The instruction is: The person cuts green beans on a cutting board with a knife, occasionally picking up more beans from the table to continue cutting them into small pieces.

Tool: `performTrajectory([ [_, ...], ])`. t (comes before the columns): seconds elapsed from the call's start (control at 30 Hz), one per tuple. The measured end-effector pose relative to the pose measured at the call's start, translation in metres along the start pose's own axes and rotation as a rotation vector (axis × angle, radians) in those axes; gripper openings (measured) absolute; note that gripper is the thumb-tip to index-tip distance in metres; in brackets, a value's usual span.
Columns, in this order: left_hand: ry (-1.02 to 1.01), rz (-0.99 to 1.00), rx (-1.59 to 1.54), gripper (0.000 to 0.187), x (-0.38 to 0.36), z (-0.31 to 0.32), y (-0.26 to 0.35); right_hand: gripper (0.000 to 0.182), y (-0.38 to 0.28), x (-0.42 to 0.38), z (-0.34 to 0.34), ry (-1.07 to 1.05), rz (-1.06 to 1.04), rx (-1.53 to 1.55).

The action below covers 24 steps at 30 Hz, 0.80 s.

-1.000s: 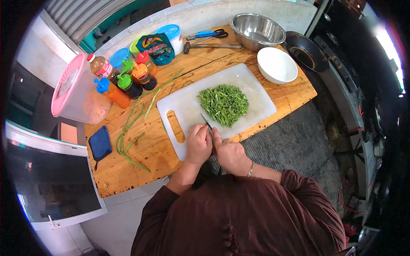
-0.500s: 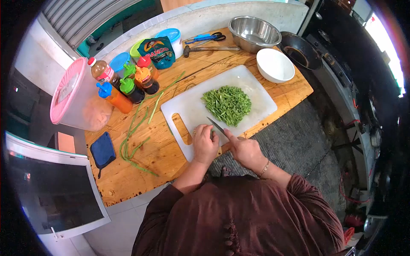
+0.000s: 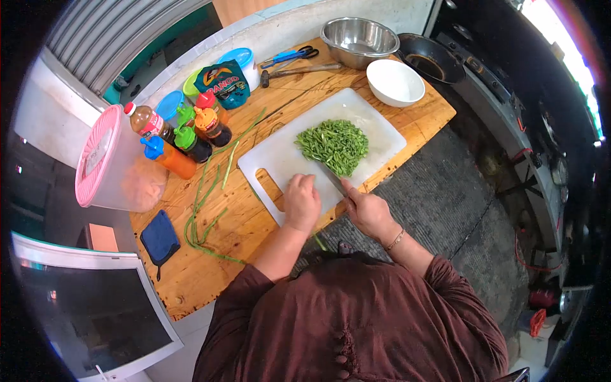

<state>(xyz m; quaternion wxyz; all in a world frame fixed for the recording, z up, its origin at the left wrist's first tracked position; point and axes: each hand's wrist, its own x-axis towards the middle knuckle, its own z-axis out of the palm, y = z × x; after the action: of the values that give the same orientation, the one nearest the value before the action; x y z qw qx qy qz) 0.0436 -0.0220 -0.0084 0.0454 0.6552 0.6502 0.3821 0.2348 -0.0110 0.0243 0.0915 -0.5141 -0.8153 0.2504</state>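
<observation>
My right hand (image 3: 369,213) is closed around the handle of a knife (image 3: 332,175). Its blade lies over the white cutting board (image 3: 382,130), with the tip at the near edge of a heap of chopped green beans (image 3: 332,148). Beside the knife, my left hand (image 3: 301,202) is closed, fingers curled over the board near its handle slot. A long green bean (image 3: 319,242) shows its end below that hand, past the table edge; the rest is hidden by the hand. Several long beans (image 3: 197,204) lie loose on the wood to the left.
On the wooden table (image 3: 184,286) stand sauce bottles (image 3: 175,162), a pink-lidded tub (image 3: 121,165), a teal pouch (image 3: 223,86), a hammer (image 3: 299,71), scissors (image 3: 305,52), a steel bowl (image 3: 359,41), a white bowl (image 3: 396,83) and a dark blue cloth (image 3: 160,235). A black pan (image 3: 433,60) sits behind right.
The knife has shifted so that its tip meets the heap's near edge. My left hand's fingers have tilted upward beside it. The whole view has turned slightly.
</observation>
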Motion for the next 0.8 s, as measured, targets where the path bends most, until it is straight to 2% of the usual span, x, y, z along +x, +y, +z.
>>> performTrajectory([
  [0.13, -0.122, 0.059, 0.135, 0.021, 0.005, -0.006, -0.009, 0.055, -0.001, -0.005, 0.009, 0.036, 0.005, -0.001],
  [0.23, -0.044, 0.151, 0.046, 0.021, -0.004, -0.003, 0.002, 0.058, 0.0, -0.009, 0.015, 0.087, -0.054, 0.015],
  [0.3, -0.062, 0.073, -0.065, 0.02, -0.007, -0.001, 0.001, 0.061, 0.004, -0.014, 0.015, 0.119, -0.133, 0.013],
  [0.43, -0.061, -0.078, -0.203, 0.014, -0.007, -0.005, 0.0, 0.067, -0.005, -0.021, 0.009, 0.105, -0.15, 0.019],
  [0.53, 0.001, -0.082, -0.121, 0.011, -0.009, -0.001, 0.003, 0.069, -0.006, -0.028, 0.012, 0.081, -0.154, -0.014],
  [0.8, -0.036, -0.184, -0.001, 0.01, -0.003, 0.006, 0.01, 0.071, -0.014, -0.03, 0.016, -0.039, -0.132, -0.125],
])
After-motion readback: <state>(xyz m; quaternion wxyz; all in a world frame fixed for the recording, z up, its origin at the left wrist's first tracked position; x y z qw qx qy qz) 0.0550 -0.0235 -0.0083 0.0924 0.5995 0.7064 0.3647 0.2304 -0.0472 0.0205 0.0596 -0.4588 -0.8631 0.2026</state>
